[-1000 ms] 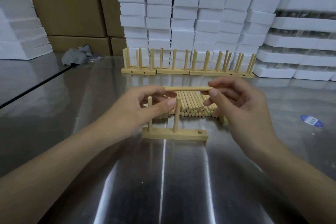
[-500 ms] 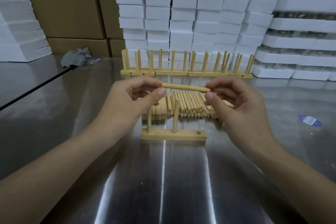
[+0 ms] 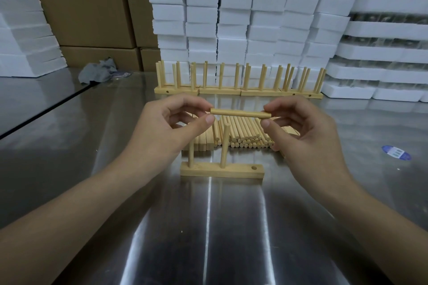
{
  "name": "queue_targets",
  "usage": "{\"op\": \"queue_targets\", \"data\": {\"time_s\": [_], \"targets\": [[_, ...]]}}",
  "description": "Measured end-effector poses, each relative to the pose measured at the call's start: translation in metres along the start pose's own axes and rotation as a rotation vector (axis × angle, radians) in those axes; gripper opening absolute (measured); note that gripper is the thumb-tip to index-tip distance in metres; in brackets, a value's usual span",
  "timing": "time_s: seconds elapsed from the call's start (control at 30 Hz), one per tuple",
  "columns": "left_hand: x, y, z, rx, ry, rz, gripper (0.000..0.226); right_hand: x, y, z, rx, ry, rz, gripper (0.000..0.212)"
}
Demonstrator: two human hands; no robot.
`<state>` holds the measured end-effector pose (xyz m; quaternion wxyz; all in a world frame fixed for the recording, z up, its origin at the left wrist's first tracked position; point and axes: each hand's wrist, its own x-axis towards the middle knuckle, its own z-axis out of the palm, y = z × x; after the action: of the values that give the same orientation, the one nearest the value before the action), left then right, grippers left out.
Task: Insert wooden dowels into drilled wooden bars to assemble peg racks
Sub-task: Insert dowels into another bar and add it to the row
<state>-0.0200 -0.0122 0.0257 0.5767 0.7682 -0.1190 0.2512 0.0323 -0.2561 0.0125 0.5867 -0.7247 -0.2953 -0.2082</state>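
Observation:
A wooden dowel is held level in the air between both hands. My left hand pinches its left end and my right hand pinches its right end. Below them a drilled wooden bar lies on the steel table with two dowels standing upright in it, one at its left end and one near its middle. An open hole shows near the bar's right end. Behind the bar lies a pile of loose dowels, partly hidden by my hands.
A row of finished peg racks stands along the far side of the table, in front of stacked white foam blocks. Cardboard boxes and a grey rag are at the back left. A blue label lies at the right.
Both hands have stayed at the ends of the dowel and lifted slightly away from the bar. The dowel tilted a little, its right end now lower. The bar has not moved.

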Motion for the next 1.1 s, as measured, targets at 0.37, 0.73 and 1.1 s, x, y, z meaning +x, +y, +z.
{"op": "queue_targets", "data": {"time_s": [0.37, 0.73, 1.1], "targets": [[0.001, -0.011, -0.003, 0.138, -0.085, 0.046, 0.012, -0.002, -0.003, -0.001, -0.001, 0.001, 0.012, 0.027], [0.001, -0.015, -0.002, 0.199, -0.101, 0.076, 0.014, -0.003, -0.007, 0.0, -0.013, -0.011, 0.009, 0.023], [-0.001, -0.003, 0.001, 0.137, -0.072, 0.088, 0.046, 0.007, -0.001, -0.01, -0.517, -0.059, 0.014, 0.014]]}}
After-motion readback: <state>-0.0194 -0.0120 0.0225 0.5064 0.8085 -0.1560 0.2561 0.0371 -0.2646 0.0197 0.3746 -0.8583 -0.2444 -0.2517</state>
